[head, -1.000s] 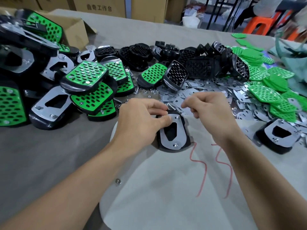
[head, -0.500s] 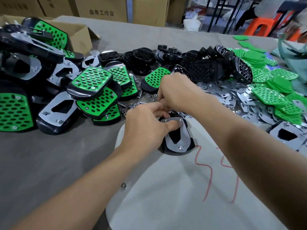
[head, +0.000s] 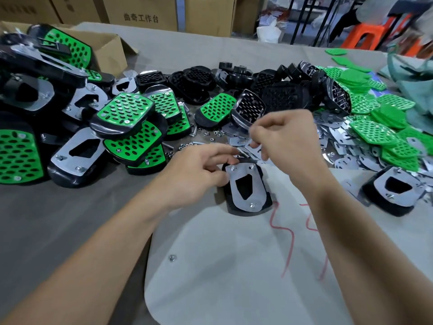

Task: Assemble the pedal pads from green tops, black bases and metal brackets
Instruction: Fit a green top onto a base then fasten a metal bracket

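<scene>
We note the bracket point(head: 257, 184), long axis pointing away, just below the right hand point(head: 287, 139), grip narrow, contents indiscernible; the left hand point(head: 199, 174) pinches its corner.

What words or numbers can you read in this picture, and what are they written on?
"曲奇工作台": printed on the cardboard box at the back.
Red squiggles on the pale sheet: scribbles, not clear letters or numbers.
The pedal pad that the left hand holds shows no writing.
</scene>
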Demonstrator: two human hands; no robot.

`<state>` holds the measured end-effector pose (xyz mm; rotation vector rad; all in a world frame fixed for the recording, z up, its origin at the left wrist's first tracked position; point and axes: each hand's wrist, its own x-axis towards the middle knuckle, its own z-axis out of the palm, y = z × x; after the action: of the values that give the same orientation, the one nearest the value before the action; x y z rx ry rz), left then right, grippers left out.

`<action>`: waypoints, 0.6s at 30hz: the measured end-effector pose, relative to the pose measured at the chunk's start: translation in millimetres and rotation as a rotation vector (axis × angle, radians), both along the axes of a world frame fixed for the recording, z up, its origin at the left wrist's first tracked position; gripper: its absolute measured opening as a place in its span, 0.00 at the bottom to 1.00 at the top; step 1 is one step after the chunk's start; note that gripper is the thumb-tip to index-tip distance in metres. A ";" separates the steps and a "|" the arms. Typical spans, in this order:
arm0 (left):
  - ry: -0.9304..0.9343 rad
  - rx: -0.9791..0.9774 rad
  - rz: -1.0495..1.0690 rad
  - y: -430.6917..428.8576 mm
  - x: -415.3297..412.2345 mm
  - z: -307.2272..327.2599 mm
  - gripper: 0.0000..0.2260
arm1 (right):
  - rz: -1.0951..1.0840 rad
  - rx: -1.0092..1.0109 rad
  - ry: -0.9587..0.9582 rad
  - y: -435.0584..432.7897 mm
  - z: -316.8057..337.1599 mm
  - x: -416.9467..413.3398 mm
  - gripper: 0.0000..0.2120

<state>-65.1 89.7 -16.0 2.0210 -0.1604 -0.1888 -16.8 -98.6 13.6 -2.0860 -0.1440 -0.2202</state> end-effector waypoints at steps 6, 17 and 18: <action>-0.003 0.008 0.019 -6.1 -2.0 -0.6 0.23 | -0.024 0.070 0.080 -14.9 -11.7 -18.9 0.10; 0.054 0.041 0.165 -15.8 -1.1 2.7 0.24 | 0.205 -0.056 0.051 -12.5 -5.0 -27.5 0.12; 0.061 0.039 0.172 -15.7 -1.2 3.1 0.25 | 0.222 -0.090 0.049 -9.9 -5.8 -29.0 0.12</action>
<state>-66.4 73.9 -12.9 2.0537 0.0559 -0.1460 -45.8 -108.5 7.9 -2.1428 -0.3598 -0.0280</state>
